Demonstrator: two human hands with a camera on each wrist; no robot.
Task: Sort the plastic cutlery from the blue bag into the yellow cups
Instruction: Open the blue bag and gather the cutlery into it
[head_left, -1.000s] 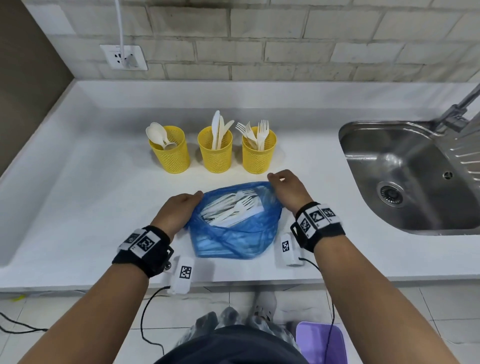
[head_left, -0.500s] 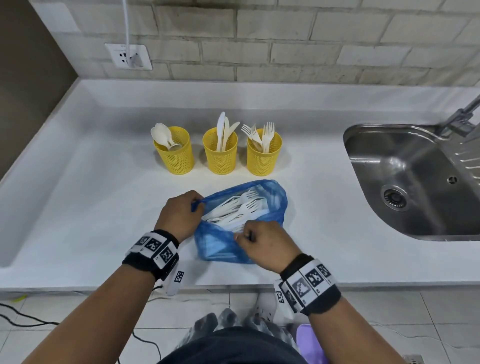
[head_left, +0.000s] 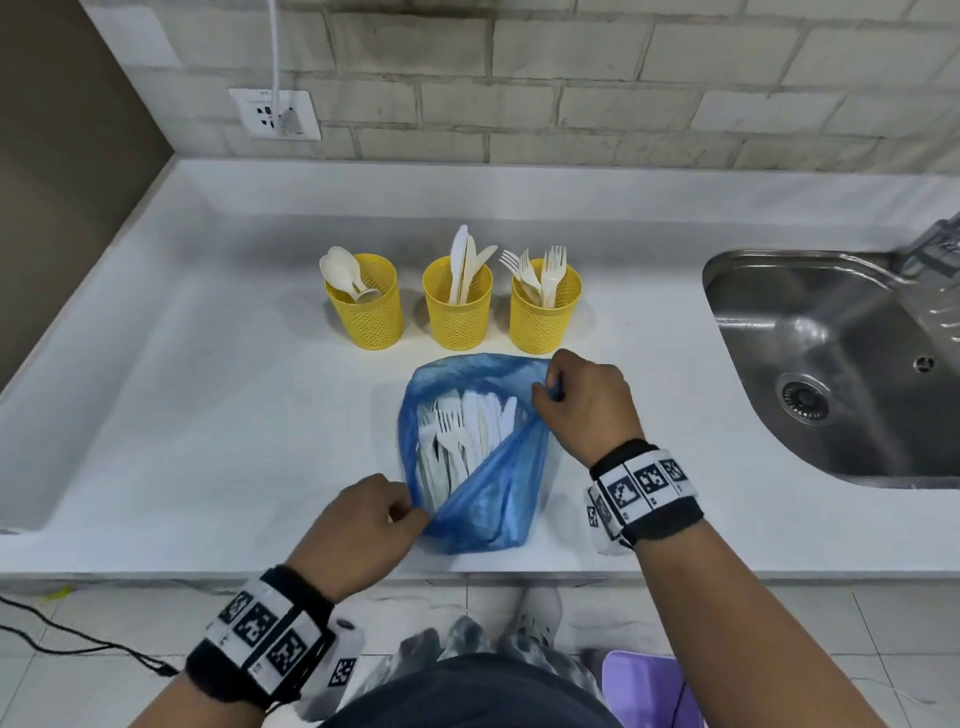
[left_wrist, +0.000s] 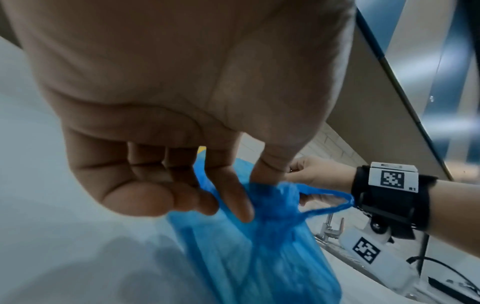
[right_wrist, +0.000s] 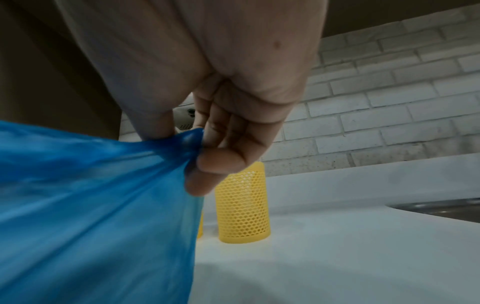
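Note:
A blue plastic bag (head_left: 485, 506) lies on the white counter near its front edge, its mouth pulled wide. White plastic cutlery (head_left: 462, 441), forks and knives, shows inside. My left hand (head_left: 382, 519) pinches the bag's near rim (left_wrist: 259, 197) between thumb and fingers. My right hand (head_left: 576, 400) pinches the far right rim (right_wrist: 187, 142). Behind the bag stand three yellow mesh cups: the left cup (head_left: 366, 312) with spoons, the middle cup (head_left: 457, 306) with knives, the right cup (head_left: 543, 312) with forks.
A steel sink (head_left: 841, 364) with a tap is set into the counter at the right. The brick wall holds a socket (head_left: 275, 114) with a white cable. The counter's raised left edge (head_left: 78, 322) slopes up. Tiled floor and a purple object (head_left: 644, 691) lie below.
My right hand left the bag's near edge and now pinches the far right rim. My left hand shifted to the near rim. The bag turned lengthwise with its mouth wider.

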